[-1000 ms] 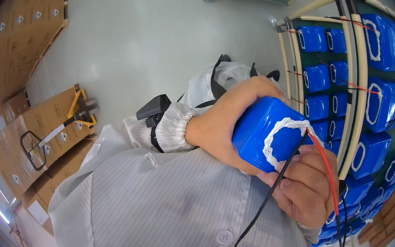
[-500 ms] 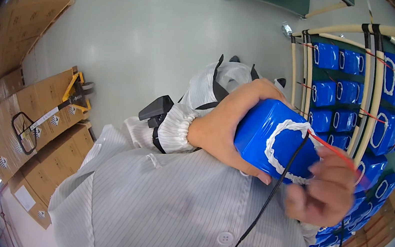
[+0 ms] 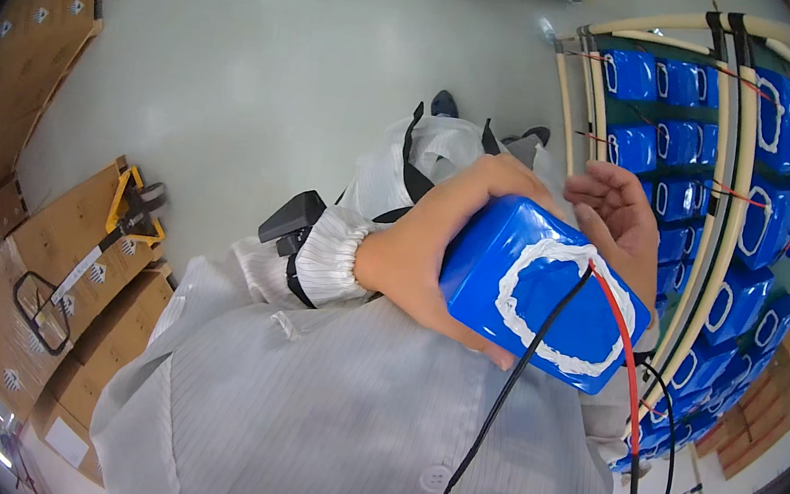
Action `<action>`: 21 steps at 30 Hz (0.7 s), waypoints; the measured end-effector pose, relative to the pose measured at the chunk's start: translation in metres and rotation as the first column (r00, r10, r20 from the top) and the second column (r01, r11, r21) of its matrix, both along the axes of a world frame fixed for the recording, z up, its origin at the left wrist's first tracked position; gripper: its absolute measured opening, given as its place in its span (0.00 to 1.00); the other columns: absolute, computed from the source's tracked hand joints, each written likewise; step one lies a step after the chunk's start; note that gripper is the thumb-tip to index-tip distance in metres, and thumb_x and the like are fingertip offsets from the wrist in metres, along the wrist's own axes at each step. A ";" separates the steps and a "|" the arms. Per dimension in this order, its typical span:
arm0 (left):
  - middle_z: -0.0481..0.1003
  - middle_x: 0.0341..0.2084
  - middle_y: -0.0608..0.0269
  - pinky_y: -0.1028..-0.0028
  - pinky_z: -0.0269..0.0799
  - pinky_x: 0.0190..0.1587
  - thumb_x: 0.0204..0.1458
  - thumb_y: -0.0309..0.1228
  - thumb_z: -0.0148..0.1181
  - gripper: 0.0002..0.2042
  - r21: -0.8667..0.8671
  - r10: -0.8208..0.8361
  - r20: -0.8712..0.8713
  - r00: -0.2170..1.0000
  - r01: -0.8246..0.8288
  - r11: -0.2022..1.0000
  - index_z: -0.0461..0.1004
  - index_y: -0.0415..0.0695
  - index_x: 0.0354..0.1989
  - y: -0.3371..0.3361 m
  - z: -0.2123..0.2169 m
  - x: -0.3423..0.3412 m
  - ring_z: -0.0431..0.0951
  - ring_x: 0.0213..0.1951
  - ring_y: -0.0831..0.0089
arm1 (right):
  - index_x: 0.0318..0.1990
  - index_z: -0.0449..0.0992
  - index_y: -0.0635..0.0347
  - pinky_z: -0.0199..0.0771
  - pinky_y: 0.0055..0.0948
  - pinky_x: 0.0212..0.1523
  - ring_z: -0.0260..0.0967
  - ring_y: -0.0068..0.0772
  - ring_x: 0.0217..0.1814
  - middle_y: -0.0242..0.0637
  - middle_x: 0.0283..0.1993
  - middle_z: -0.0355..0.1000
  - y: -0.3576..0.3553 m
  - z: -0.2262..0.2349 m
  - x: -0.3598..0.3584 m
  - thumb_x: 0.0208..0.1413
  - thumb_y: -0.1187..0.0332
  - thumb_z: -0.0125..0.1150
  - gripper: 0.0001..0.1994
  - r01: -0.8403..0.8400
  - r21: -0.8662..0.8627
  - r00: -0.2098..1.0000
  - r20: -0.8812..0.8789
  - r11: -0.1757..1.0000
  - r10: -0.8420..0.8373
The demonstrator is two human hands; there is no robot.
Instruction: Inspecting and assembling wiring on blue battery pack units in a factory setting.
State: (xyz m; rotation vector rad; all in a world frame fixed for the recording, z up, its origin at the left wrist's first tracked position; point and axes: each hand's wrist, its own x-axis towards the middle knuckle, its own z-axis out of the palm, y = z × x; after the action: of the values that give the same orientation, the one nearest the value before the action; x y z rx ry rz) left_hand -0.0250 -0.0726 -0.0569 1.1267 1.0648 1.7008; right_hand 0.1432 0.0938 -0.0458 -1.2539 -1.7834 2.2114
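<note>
Racked blue packs fill the shelving [image 3: 726,193] at right. Left hand [image 3: 425,251] clamps the blue battery pack [image 3: 545,293] against the chest; right hand [image 3: 627,214] hovers behind it, fingers loose, seemingly empty. Best support underneath, keeping red wire [image 3: 624,340] and black wire [image 3: 507,384] unsnagged.

Stacked cardboard boxes [image 3: 33,55], yellow pallet jack [image 3: 133,210]

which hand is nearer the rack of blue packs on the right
The right. The right hand hovers open behind the held blue pack, right beside the rack. The left hand wraps the pack's other side, farther from it.
</note>
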 end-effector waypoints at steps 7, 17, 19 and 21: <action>0.69 0.55 0.53 0.61 0.67 0.59 0.26 0.50 0.87 0.54 0.025 -0.066 -0.045 0.997 0.068 0.997 0.60 0.43 0.62 0.004 -0.007 0.001 0.71 0.56 0.59 | 0.63 0.66 0.64 0.68 0.37 0.64 0.72 0.30 0.51 0.43 0.53 0.73 0.005 0.013 0.016 0.54 0.80 0.47 0.25 0.199 0.007 0.977 -0.083 0.980 -0.197; 0.69 0.56 0.52 0.59 0.65 0.60 0.26 0.48 0.87 0.54 0.006 -0.186 -0.076 0.980 0.187 0.982 0.59 0.42 0.62 0.020 0.001 0.013 0.70 0.57 0.57 | 0.62 0.67 0.64 0.72 0.40 0.59 0.76 0.42 0.54 0.52 0.55 0.76 -0.016 0.023 0.054 0.66 0.68 0.48 0.19 0.468 -0.178 0.844 -0.201 0.865 -0.498; 0.69 0.55 0.51 0.60 0.65 0.60 0.26 0.48 0.87 0.54 -0.003 -0.208 -0.079 0.975 0.209 0.978 0.59 0.42 0.62 0.021 0.004 0.016 0.71 0.57 0.58 | 0.60 0.68 0.64 0.73 0.40 0.59 0.76 0.42 0.54 0.52 0.55 0.76 -0.016 0.018 0.070 0.66 0.69 0.48 0.18 0.478 -0.339 0.784 -0.251 0.811 -0.567; 0.69 0.55 0.51 0.60 0.66 0.59 0.26 0.48 0.87 0.54 -0.013 -0.226 -0.079 0.971 0.225 0.974 0.59 0.42 0.62 0.024 0.008 0.018 0.71 0.56 0.58 | 0.57 0.69 0.62 0.74 0.39 0.58 0.76 0.39 0.53 0.50 0.54 0.76 -0.016 0.019 0.078 0.66 0.69 0.50 0.15 0.450 -0.531 0.712 -0.273 0.719 -0.647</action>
State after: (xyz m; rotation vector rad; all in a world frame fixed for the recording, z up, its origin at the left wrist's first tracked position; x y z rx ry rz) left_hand -0.0074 -0.0482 -0.0492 1.2718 0.9484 1.4853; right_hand 0.2210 0.0776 -0.0271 -1.0240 -0.6275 2.2879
